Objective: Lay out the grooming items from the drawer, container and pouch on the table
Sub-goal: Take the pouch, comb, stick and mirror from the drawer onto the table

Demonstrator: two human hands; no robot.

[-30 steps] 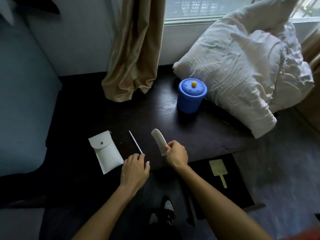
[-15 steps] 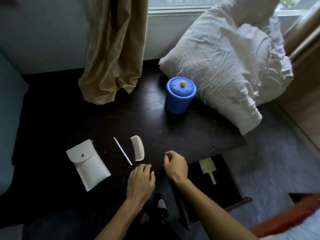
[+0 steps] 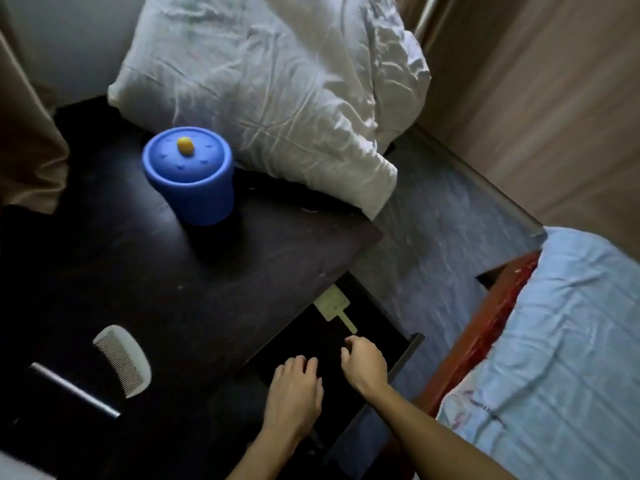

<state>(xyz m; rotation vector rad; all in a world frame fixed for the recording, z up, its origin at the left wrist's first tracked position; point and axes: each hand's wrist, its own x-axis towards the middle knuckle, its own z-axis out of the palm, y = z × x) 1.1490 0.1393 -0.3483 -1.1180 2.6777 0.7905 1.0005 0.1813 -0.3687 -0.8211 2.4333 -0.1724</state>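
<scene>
A white comb (image 3: 124, 359) and a thin silver stick-like tool (image 3: 74, 389) lie side by side on the dark table (image 3: 166, 285). A blue lidded container (image 3: 189, 174) with a yellow knob stands further back. The drawer (image 3: 403, 358) below the table's front edge is pulled out, and a pale hand mirror (image 3: 335, 305) lies inside, half under the tabletop. My right hand (image 3: 363, 362) hovers over the drawer, fingers loosely curled just short of the mirror's handle, holding nothing. My left hand (image 3: 295, 389) hangs beside it with relaxed fingers. The pouch is out of view.
A crumpled white pillow (image 3: 277, 88) leans on the table's back right corner. A bed with a light blue sheet (image 3: 561, 358) and a red-brown frame stands to the right. Grey floor (image 3: 443, 237) lies between them. A beige curtain (image 3: 24, 147) hangs at left.
My right hand set the comb down beside the silver tool and let go. Both hands then moved right, over the open drawer, and my view swung right, losing the pouch.
</scene>
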